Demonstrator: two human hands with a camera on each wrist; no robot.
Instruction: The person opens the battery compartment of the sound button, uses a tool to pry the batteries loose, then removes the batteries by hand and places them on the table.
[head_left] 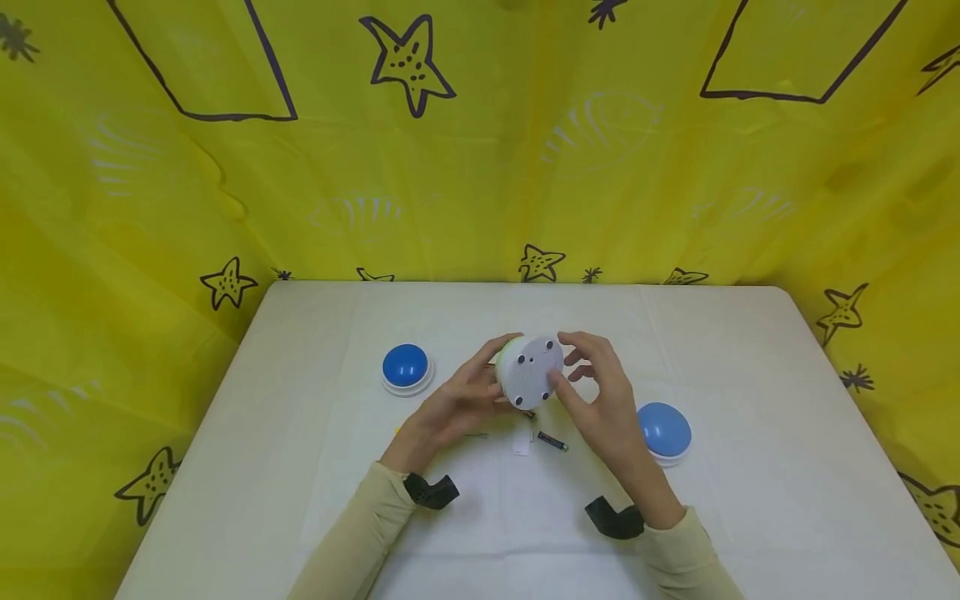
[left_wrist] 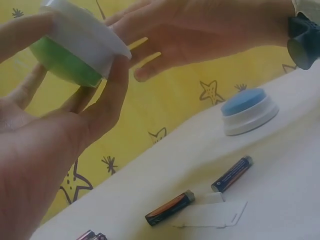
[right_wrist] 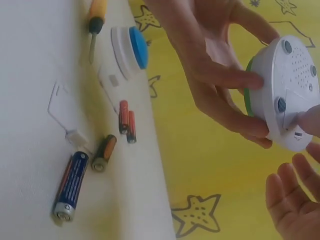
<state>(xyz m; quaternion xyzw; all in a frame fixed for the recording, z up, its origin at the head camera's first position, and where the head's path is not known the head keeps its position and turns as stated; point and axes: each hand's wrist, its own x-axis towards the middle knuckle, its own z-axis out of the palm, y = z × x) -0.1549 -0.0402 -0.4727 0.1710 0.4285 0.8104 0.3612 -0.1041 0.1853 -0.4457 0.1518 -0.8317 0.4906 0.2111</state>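
Observation:
Raised over the table is a round white push button (head_left: 530, 379) with a green dome (left_wrist: 65, 62), its underside turned towards the head view. My left hand (head_left: 453, 408) grips its rim, with fingers on one side and the thumb on the other. The underside bears dark round feet, a speaker grid and a small rectangular battery cover (right_wrist: 291, 107). Against that cover presses the thumb of my right hand (head_left: 606, 400). The other right fingers are spread loosely beside the button, and they hold nothing.
Below lie two larger dark batteries (left_wrist: 170, 207), a pair of small red batteries (right_wrist: 131, 125) and loose white covers (left_wrist: 212, 214). A yellow-handled screwdriver (right_wrist: 97, 12) lies further left. Blue-domed buttons stand on both sides, one left (head_left: 406, 367) and one right (head_left: 664, 429).

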